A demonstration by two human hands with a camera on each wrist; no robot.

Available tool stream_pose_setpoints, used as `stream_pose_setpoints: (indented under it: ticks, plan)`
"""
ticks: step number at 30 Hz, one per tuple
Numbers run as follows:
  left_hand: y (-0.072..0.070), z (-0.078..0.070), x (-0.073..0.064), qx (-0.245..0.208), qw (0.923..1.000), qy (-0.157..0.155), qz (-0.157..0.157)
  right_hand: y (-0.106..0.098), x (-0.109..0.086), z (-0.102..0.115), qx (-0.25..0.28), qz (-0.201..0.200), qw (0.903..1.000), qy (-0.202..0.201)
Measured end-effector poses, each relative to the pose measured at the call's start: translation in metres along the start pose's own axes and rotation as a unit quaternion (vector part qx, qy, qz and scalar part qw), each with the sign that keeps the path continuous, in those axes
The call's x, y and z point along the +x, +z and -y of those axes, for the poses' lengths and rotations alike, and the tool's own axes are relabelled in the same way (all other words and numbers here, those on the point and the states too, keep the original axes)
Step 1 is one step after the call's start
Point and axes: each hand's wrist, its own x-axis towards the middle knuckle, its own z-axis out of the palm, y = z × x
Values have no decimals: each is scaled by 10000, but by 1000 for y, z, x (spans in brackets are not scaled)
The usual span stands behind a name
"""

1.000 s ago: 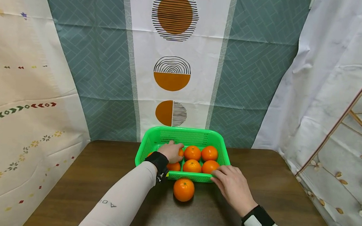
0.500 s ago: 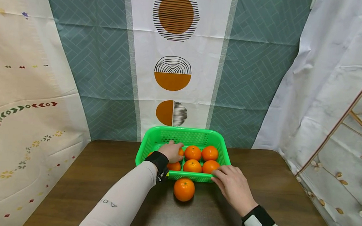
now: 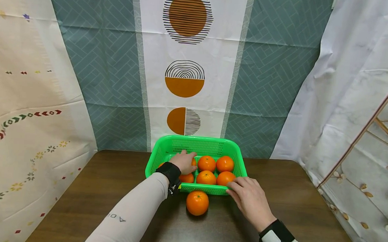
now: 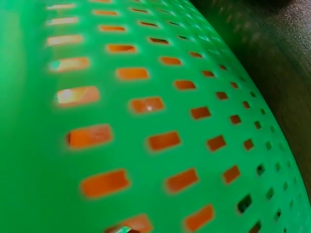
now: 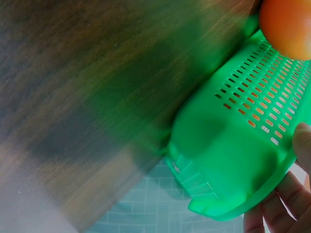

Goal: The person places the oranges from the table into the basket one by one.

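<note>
A green plastic basket (image 3: 195, 188) with perforated walls stands at the far side of the brown table, several oranges (image 3: 206, 177) inside it. My left hand (image 3: 183, 162) reaches into its left part and holds an orange (image 3: 194, 163), mostly hidden under the fingers. The left wrist view is filled by the basket's wall (image 4: 160, 121), with orange colour behind the slots. At the near right corner, my right hand (image 3: 250, 200) grips the rim, thumb (image 5: 302, 145) outside and fingers over the edge. One more orange (image 3: 197, 202) sits on the table before the basket.
The wooden table (image 3: 111, 189) reaches back to a grey-green and white cloth (image 3: 117, 76). A cream patterned cloth (image 3: 32, 127) hangs at the left, a white floral one (image 3: 355, 118) at the right.
Both hands, the basket and the oranges hold still. Only the cream cloth at the left sways slightly.
</note>
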Motion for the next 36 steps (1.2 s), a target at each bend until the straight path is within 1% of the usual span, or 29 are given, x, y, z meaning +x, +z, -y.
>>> stream_pose_setpoints:
  ticks: [7,9,13,15,19,25,28,36]
  plan:
    - [-11,-4,-12,141,9998,-20,-127,0,0,1,15,-17,10000,6]
    - [-12,-3,-13,142,9997,-33,-177,0,0,1,14,-18,10000,6]
    - [-10,-3,-11,177,9995,-15,-265,1,0,0,13,-47,10000,-13]
    - [-9,-3,-10,234,9991,42,-353,1,0,0,11,-68,10000,-22]
    - [-13,-8,-14,363,9979,190,-493,1,0,0,24,-29,10000,-7]
    - [-25,-15,-29,500,9957,439,-648,1,0,0,44,-21,10000,0]
    - [-27,-17,-36,535,9940,547,-781,1,0,0,19,-44,10000,1]
    - [-23,-18,-46,690,9890,770,-1061,1,-1,1,2,-14,10000,51]
